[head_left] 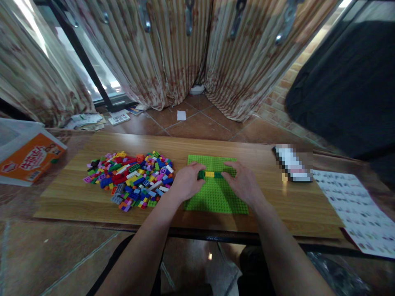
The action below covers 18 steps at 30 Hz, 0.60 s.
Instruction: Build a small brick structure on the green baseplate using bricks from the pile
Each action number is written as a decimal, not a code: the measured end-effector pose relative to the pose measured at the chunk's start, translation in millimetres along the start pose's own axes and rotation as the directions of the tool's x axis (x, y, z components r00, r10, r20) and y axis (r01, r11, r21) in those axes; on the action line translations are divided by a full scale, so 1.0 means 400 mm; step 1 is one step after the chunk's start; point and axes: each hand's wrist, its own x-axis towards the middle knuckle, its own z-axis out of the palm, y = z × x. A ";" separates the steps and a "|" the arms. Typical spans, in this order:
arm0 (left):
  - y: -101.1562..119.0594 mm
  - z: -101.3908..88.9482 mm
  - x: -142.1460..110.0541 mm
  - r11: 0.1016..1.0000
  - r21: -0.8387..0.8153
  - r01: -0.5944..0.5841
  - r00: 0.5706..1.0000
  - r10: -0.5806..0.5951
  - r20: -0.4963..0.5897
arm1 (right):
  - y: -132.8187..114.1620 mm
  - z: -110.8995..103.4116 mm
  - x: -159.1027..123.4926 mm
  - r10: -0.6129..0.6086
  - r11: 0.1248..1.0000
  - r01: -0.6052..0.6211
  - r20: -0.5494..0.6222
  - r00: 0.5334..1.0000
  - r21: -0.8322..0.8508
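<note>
A short row of toy bricks (210, 174), dark green at both ends and yellow in the middle, is over the light green studded baseplate (216, 201). My left hand (189, 180) is closed on its left green end, thumb and fingers on either side. At the right green end, my right hand (242, 181) grips with the thumb against the brick and the index finger curved above it. Whether the row is pressed onto the studs or held just over them, I cannot tell. A large heap of mixed coloured bricks (135, 176) lies left of the baseplate.
The wooden board (277, 213) bears everything. A phone-like object (293, 164), partly pixelated, lies at the right. A printed sheet (354, 209) overlaps the board's right edge. An orange and white box (31, 156) stands at the left. Curtains (173, 53) hang behind.
</note>
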 end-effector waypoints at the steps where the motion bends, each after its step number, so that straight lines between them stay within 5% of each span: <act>1: 0.000 0.001 0.000 1.000 0.004 -0.005 1.000 0.005 -0.004 | 0.002 -0.002 0.001 0.001 1.000 -0.001 0.006 1.000 -0.007; 18: 0.002 -0.001 -0.002 0.993 -0.119 -0.008 1.000 0.008 0.001 | -0.008 -0.038 0.011 0.146 0.987 -0.151 0.082 0.986 0.059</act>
